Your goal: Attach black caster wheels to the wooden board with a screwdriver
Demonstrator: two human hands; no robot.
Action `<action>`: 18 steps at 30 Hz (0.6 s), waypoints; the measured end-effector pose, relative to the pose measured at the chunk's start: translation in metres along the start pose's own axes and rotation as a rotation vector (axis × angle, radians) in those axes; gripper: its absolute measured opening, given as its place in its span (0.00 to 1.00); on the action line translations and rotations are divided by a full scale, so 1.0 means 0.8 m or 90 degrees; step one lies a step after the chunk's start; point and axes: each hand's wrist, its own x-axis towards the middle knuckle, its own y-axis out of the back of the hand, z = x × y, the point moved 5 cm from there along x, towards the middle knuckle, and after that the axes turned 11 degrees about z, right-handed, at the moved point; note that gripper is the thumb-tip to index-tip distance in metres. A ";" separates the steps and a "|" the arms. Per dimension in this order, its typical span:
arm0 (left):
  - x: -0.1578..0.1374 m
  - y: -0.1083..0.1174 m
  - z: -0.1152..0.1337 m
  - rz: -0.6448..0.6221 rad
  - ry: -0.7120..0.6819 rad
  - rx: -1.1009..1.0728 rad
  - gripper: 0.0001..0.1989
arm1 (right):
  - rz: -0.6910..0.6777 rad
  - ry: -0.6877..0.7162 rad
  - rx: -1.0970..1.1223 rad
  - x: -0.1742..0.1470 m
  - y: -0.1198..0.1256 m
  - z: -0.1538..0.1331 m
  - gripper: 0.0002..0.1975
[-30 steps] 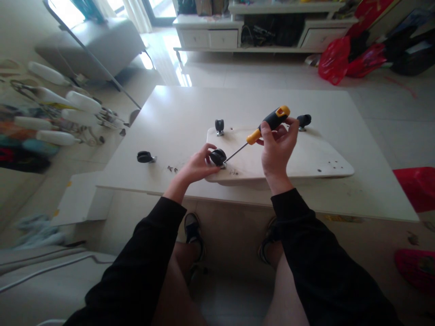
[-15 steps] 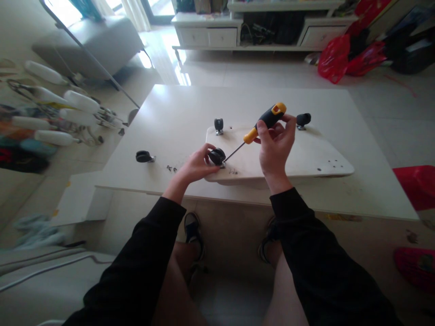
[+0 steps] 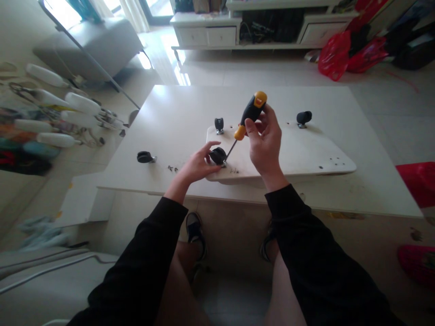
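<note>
My right hand [image 3: 267, 142] grips a screwdriver [image 3: 252, 111] with a black and yellow handle, tilted with its shaft pointing down to the left. Its tip meets the metal base of a black caster wheel [image 3: 217, 155] at the near left corner of a white board [image 3: 282, 151]. My left hand [image 3: 203, 164] pinches that caster between thumb and fingers. Two more casters stand upright on the board's far side, a left one [image 3: 219, 125] and a right one [image 3: 303, 118]. Another caster [image 3: 145, 157] lies loose on the table, left of my left hand.
The white table [image 3: 183, 104] bears several small screws [image 3: 172, 169] left of the board, with a few more on its near edge. A white box [image 3: 79, 201] sits below the table's left end. Red bags [image 3: 335, 56] lie on the floor by the white cabinet [image 3: 207, 36].
The screwdriver handle has swung left and up, standing steeper, and my right hand has moved left with it. My left hand stays on the caster.
</note>
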 end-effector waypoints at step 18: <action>-0.006 0.009 0.001 0.005 0.003 -0.007 0.17 | -0.010 0.013 -0.033 0.005 -0.018 -0.023 0.25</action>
